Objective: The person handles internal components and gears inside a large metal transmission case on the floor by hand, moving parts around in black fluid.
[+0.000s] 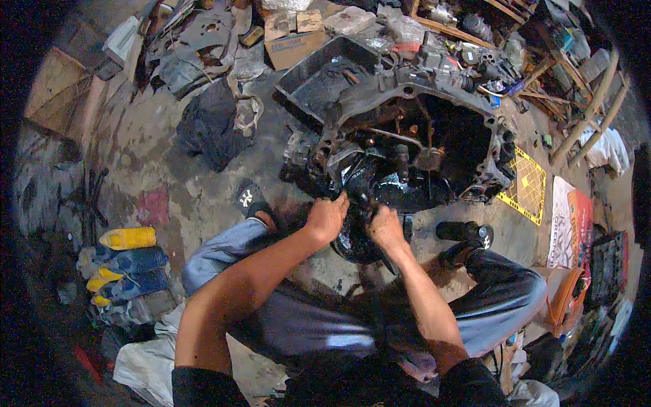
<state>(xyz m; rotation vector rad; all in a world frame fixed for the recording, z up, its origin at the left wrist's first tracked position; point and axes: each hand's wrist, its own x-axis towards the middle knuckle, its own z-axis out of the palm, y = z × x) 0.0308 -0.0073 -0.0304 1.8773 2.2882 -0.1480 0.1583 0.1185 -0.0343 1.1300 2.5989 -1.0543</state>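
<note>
A large greasy metal housing (456, 95) with an open, dark, oily cavity sits on the floor in front of me, a metal tube running across inside it. My left hand (327, 216) is at the housing's near lower edge, fingers curled against the black, wet, glossy part there. My right hand (385, 227) is just to its right, closed on something dark at the same spot that I cannot make out. A black round oily pan (349, 243) lies beneath and between my hands, partly hidden by them.
A black tray (293, 100) is behind the housing. Yellow-topped bottles (129, 239) lie left, cardboard boxes (295, 47) and scrap parts at the back. A yellow-patterned board (525, 186), a printed sheet (566, 230) and wooden poles (583, 119) lie right. My sandalled feet flank the housing.
</note>
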